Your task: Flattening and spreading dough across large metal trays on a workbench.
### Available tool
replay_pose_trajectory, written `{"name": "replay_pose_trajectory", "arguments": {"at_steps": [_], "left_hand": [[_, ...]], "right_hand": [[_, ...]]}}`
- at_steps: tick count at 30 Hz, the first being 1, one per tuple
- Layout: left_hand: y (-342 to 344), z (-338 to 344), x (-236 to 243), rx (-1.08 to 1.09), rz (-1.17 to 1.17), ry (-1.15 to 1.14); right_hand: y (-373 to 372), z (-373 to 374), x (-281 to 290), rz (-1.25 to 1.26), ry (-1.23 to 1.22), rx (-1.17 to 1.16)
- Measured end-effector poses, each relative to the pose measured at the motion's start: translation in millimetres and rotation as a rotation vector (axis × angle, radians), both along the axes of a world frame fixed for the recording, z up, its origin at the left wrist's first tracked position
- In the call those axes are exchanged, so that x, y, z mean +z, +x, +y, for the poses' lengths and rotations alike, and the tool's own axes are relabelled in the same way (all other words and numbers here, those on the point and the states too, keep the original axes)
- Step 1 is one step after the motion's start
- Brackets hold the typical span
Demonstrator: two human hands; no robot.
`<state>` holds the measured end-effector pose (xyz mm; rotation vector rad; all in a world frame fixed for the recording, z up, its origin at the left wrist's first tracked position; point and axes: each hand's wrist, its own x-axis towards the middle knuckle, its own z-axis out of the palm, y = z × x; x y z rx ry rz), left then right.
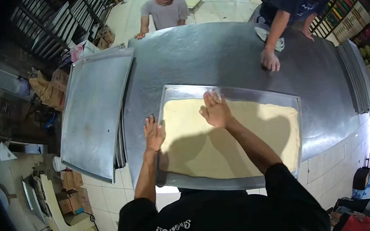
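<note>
A wide sheet of pale dough (pixel 193 154) lies flat in a shallow metal baking tray (pixel 227 184). Bare metal shows between the dough and the tray's far wall. My right hand (pixel 216 110) rests palm down on the dough near its far edge, fingers stretched toward that wall. At the tray's left side, my left hand (pixel 153 134) is open against the rim, its fingers pointing away from me. Neither hand grips anything. Shadows of my arms fall across the dough.
The tray sits on a grey metal table (pixel 179 58). Metal trays (pixel 97 106) are stacked at the left, more trays (pixel 357 76) at the right. One co-worker (pixel 166 12) stands at the far edge; another leans over the far right, a hand (pixel 270 60) on the table near a cloth (pixel 279 44).
</note>
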<state>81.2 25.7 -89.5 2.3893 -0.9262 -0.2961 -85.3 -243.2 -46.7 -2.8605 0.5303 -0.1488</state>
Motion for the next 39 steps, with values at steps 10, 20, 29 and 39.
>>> {"name": "replay_pose_trajectory", "arguments": {"at_steps": [10,20,29,39], "left_hand": [[10,0,19,-0.087,0.216,0.088],[31,7,18,-0.162,0.465,-0.03],[36,-35,42,-0.106,0.029,0.194],[-3,150,38,0.152,0.064,0.278]], "right_hand": [[114,84,33,0.105,0.059,-0.001],[-3,156,109,-0.099,0.629,-0.205],[-293,211,79,-0.34,1.569,-1.606],[-269,165,33,-0.33,1.292,-1.155]]}}
